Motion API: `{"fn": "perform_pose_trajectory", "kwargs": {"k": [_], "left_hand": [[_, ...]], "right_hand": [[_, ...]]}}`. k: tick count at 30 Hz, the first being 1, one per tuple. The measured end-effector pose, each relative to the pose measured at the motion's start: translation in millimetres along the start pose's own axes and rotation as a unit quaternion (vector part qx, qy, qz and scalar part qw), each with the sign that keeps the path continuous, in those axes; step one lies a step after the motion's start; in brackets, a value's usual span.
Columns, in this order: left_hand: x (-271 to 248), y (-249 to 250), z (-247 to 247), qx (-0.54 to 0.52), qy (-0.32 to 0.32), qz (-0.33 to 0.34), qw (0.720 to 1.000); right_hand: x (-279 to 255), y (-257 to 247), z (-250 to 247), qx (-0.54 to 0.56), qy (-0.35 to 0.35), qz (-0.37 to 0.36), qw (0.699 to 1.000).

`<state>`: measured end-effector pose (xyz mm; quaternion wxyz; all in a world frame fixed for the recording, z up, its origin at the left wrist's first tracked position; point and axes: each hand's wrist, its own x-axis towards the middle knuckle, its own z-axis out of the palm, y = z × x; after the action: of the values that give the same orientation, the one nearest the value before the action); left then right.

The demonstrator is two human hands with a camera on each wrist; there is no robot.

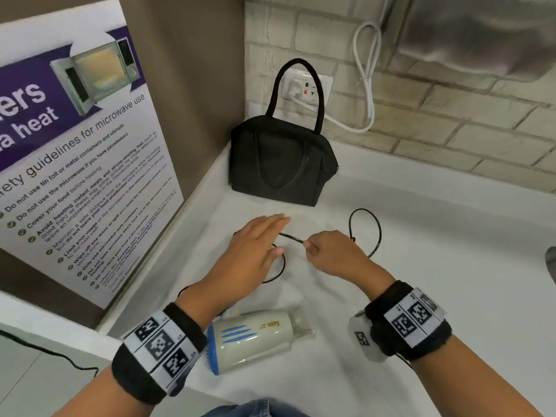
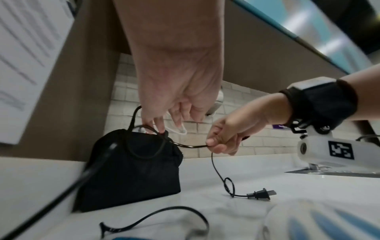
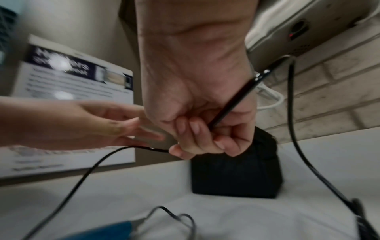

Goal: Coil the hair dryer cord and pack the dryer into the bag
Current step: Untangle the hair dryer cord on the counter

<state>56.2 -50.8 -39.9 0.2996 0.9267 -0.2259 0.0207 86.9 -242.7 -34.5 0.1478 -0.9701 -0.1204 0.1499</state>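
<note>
The cream and blue hair dryer lies on the white counter between my wrists. Its thin black cord runs up to both hands. My right hand pinches the cord in curled fingers. My left hand is held flat with straight fingers, and a loop of cord hangs around its fingertips. The cord's plug lies loose on the counter. The black bag stands upright behind the hands, in the corner, and looks closed.
A microwave safety poster leans against the left wall. Behind the bag is a wall socket with a white cable. A steel appliance hangs at top right. A metal rim lies at the right.
</note>
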Motion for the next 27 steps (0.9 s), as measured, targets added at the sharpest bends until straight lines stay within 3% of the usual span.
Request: {"fn": "perform_pose_trajectory", "kwargs": {"k": [2, 4, 9, 12, 15, 20, 27], "left_hand": [[8, 8, 5, -0.001, 0.009, 0.040, 0.999], [12, 6, 11, -0.021, -0.025, 0.054, 0.998], [17, 10, -4, 0.005, -0.087, 0.015, 0.996], [10, 11, -13, -0.013, -0.055, -0.027, 0.998], [-2, 15, -20, -0.075, 0.030, -0.026, 0.996], [-12, 24, -35, -0.116, 0.051, -0.028, 0.992], [-20, 3, -40, -0.121, 0.132, -0.027, 0.983]], "right_hand": [[-8, -12, -5, 0.029, -0.012, -0.015, 0.999], [-14, -22, -11, 0.064, -0.022, -0.033, 0.997], [-20, -29, -15, 0.132, -0.021, -0.082, 0.988], [-18, -25, -12, 0.138, -0.001, -0.106, 0.985], [-12, -18, -10, 0.128, 0.025, -0.103, 0.986], [-9, -13, -7, 0.141, 0.055, -0.096, 0.984], [8, 6, 1, 0.185, 0.060, -0.074, 0.978]]}}
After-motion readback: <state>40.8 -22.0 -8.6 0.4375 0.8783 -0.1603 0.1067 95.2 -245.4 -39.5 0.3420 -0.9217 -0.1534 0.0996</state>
